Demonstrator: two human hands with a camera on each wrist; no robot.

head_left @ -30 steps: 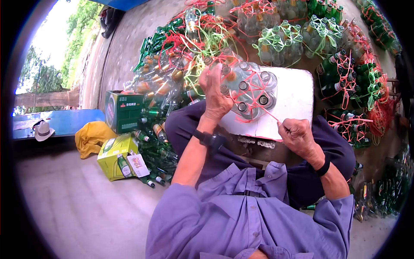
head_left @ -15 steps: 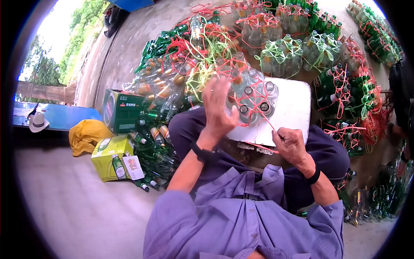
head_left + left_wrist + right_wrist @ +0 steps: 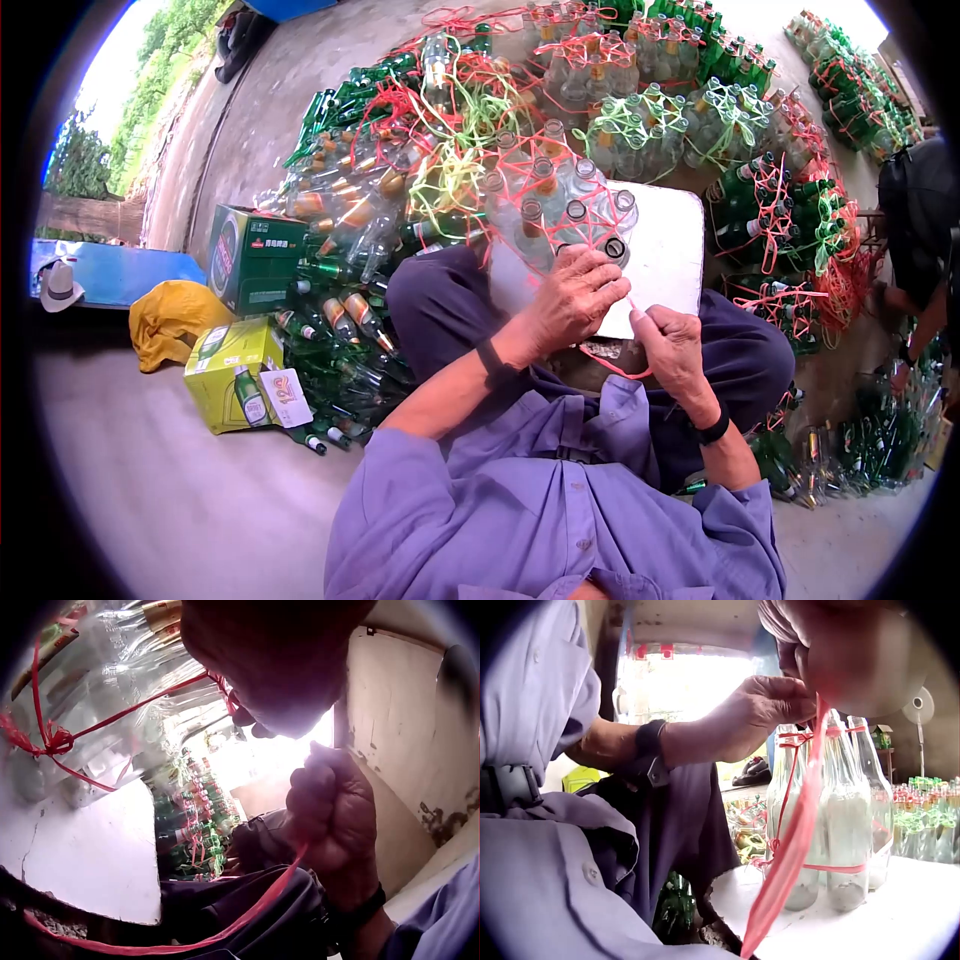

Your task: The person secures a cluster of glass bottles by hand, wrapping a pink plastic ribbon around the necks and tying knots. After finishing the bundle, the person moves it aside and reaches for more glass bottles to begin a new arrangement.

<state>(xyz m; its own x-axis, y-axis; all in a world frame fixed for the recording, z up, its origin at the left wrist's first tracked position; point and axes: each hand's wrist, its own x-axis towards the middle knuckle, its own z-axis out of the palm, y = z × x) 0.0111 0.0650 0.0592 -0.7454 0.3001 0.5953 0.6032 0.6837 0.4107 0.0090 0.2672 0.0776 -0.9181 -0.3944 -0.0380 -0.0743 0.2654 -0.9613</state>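
Observation:
A bundle of clear glass bottles (image 3: 545, 190), laced at the necks with red plastic string, stands on a white-topped stool (image 3: 655, 240) between the person's knees. The left hand (image 3: 580, 290) is at the nearest bottle necks, thumb and fingers pinching the red string there, as the right wrist view shows. Close beside it, the right hand (image 3: 668, 345) grips the string in a fist. From that fist a loose red tail (image 3: 247, 919) loops down past the stool's edge. In the right wrist view this string (image 3: 787, 855) hangs in front of the bottles (image 3: 844, 847).
More string-tied bottle bundles (image 3: 640, 125) stand beyond the stool and to its right. Loose bottles (image 3: 345, 330) lie heaped at the left beside a green carton (image 3: 255, 260) and a yellow-green box (image 3: 235, 370). Another person's arm (image 3: 925, 330) shows at the far right.
The left hand has come from the bundle's left side to its near edge, next to the right hand. The string that stretched from bundle to right hand is now largely covered by the hands.

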